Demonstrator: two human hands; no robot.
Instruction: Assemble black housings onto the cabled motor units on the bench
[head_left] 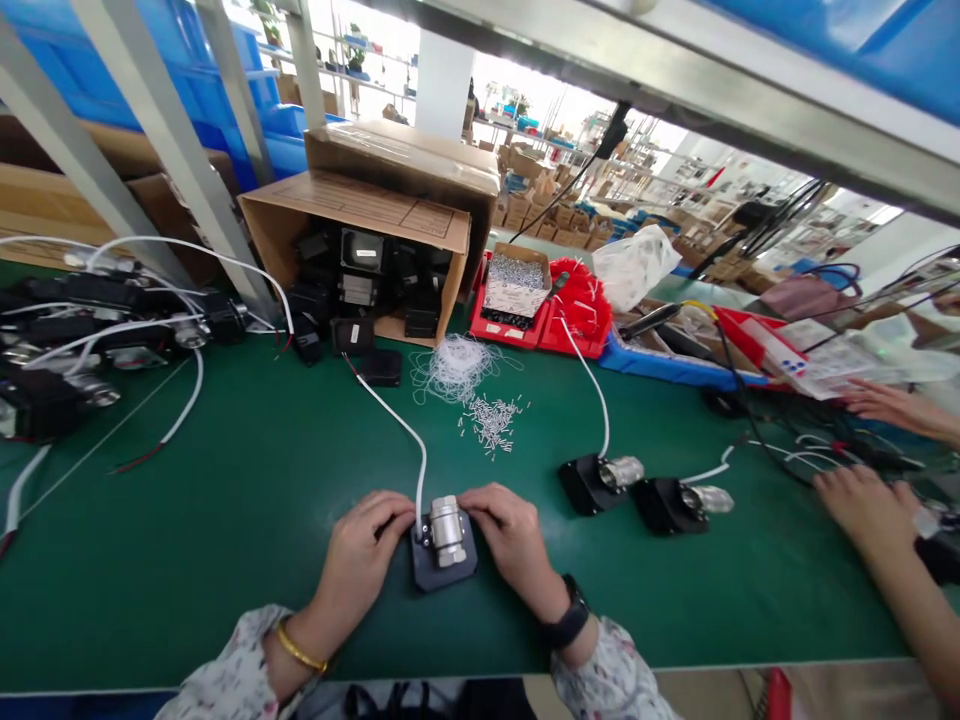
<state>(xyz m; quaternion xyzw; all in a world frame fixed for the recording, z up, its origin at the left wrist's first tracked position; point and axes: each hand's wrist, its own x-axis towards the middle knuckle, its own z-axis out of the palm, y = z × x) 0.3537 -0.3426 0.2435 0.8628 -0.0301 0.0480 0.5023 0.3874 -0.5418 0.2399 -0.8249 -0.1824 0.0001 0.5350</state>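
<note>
A motorized valve (444,578) stands on the green table in front of me, its square black housing beneath a silver metal valve body. From its left side a white cable rises and curves away to bare red and black wire ends. My left hand (365,548) pinches the housing's left edge near the cable's base. On the opposite edge, my right hand (514,545) is closed with thumb and fingers by the upper right corner. Just beyond the hands lie a pile of small screws (493,424) and a tangle of thin clear rings (459,366).
Two more valve units (592,484) sit to the right, near a co-worker's hands (862,505). A cardboard box (352,205) of black housings stands behind, beside red bins (576,305). Cabled valves (97,310) crowd the left; a metal rail (675,90) crosses overhead.
</note>
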